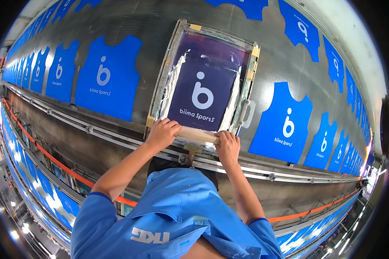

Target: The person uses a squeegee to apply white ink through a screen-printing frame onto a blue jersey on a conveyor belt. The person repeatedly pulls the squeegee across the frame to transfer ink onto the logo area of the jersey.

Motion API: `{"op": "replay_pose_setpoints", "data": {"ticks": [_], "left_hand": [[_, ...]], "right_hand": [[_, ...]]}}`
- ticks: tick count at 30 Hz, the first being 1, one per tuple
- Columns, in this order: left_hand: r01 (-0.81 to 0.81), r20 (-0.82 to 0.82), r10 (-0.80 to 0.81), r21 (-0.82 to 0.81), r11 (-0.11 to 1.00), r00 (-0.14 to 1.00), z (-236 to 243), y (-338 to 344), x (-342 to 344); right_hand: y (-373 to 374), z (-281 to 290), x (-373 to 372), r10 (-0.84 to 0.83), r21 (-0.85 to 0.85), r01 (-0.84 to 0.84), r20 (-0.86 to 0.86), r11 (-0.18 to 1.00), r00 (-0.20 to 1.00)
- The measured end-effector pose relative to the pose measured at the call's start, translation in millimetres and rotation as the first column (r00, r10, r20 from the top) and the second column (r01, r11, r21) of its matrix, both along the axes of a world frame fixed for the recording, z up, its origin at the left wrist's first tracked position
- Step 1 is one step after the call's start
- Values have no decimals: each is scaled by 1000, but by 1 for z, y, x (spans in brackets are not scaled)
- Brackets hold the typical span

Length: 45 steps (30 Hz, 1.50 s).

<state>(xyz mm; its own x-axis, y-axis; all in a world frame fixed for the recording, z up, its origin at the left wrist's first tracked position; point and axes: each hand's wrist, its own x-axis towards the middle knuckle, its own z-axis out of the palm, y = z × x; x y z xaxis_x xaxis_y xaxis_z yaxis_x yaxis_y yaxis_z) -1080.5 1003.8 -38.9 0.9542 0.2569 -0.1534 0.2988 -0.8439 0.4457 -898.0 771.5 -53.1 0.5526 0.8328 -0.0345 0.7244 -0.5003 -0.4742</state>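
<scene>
A screen printing frame [252, 69] lies on the long grey table in front of me. Its dark purple mesh [190, 56] bears a white emblem with small lettering below, and thick white ink [172, 90] runs along both sides of the mesh. Across the frame's near end lies a squeegee [196, 135] with a pale wooden handle. My left hand [163, 133] is closed over the squeegee's left end. At the opposite end my right hand [227, 144] grips it, fingers curled over the top. The squeegee's blade is hidden beneath the handle and the ink.
Blue vest-shaped fabric panels [110, 77] with white prints line the table on both sides; another blue panel [283, 125] lies right of the frame. A metal rail [255, 167] follows the table's near edge. Behind me, an orange bar [58, 162] edges another table with blue panels.
</scene>
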Motion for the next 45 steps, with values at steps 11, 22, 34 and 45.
{"op": "replay_pose_setpoints", "data": {"ticks": [11, 22, 34, 45], "left_hand": [[5, -55, -4, 18, 1000, 998, 10, 162, 241], [20, 0, -20, 102, 995, 1000, -9, 64, 107], [-40, 14, 40, 51, 998, 999, 3, 47, 71], [16, -71, -13, 51, 999, 997, 5, 177, 266]], "right_hand": [[156, 19, 225, -111, -201, 116, 39, 973, 993], [60, -16, 92, -103, -35, 102, -48, 994, 994], [55, 8, 80, 14, -24, -12, 58, 1000, 998], [179, 7, 253, -118, -240, 124, 39, 963, 992]]}}
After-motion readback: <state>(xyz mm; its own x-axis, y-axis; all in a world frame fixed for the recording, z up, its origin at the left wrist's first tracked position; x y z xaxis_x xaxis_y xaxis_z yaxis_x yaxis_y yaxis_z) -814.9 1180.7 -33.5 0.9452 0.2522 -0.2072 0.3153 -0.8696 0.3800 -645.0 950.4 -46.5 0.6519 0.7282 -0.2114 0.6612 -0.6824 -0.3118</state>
